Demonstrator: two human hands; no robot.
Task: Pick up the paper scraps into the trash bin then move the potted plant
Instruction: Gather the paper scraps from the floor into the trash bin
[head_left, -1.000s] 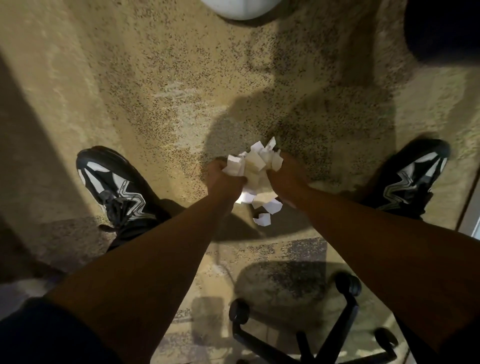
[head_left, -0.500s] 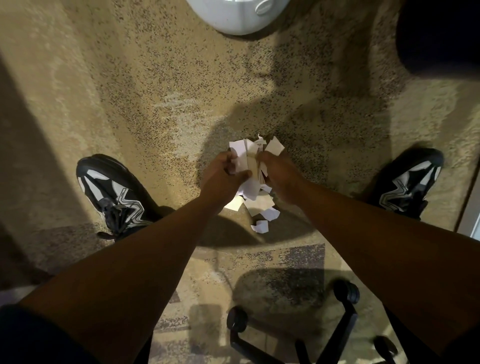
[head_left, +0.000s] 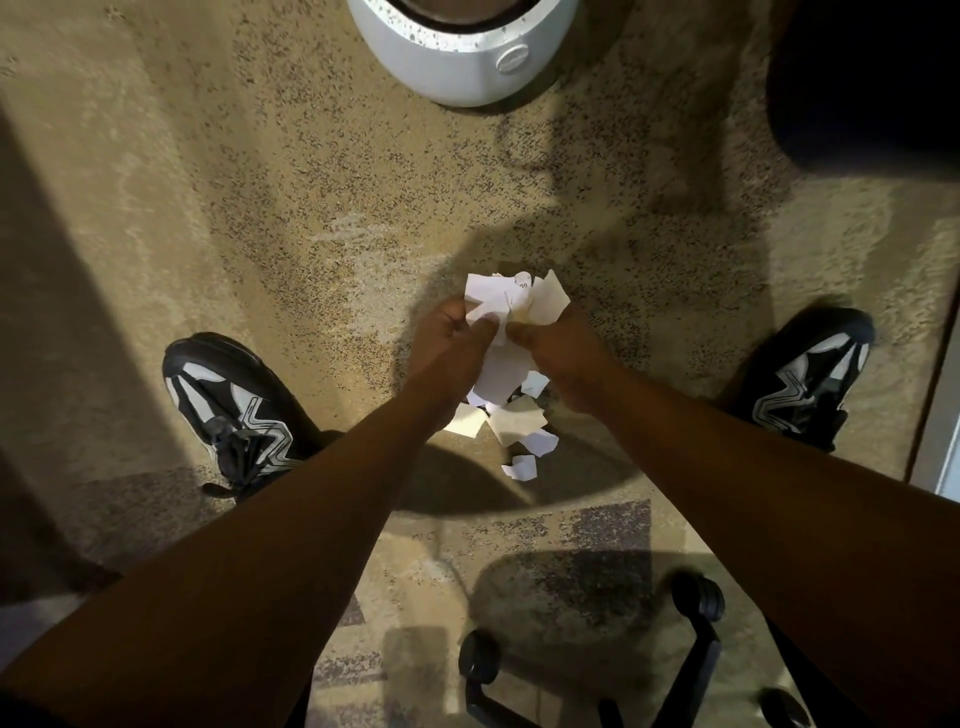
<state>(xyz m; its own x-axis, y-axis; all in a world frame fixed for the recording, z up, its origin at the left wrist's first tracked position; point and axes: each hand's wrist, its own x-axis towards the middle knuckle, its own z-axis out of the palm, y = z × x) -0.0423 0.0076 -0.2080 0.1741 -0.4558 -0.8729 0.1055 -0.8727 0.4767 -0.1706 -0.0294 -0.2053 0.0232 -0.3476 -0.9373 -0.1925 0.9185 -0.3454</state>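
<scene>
White paper scraps are bunched between my two hands over the tan carpet. My left hand and my right hand press together, both closed around the bundle. More loose scraps lie or hang just below my hands, and one small piece rests on the carpet. A white round container stands at the top centre; only its near rim and wall show. Whether it is the bin or the plant pot I cannot tell.
My two black-and-grey shoes stand at the left and at the right. A black wheeled chair base sits at the bottom right. A dark rounded object fills the top right corner.
My hands have closed tighter around the scraps and lifted them. The view has tilted forward, so the white container shows more at the top.
</scene>
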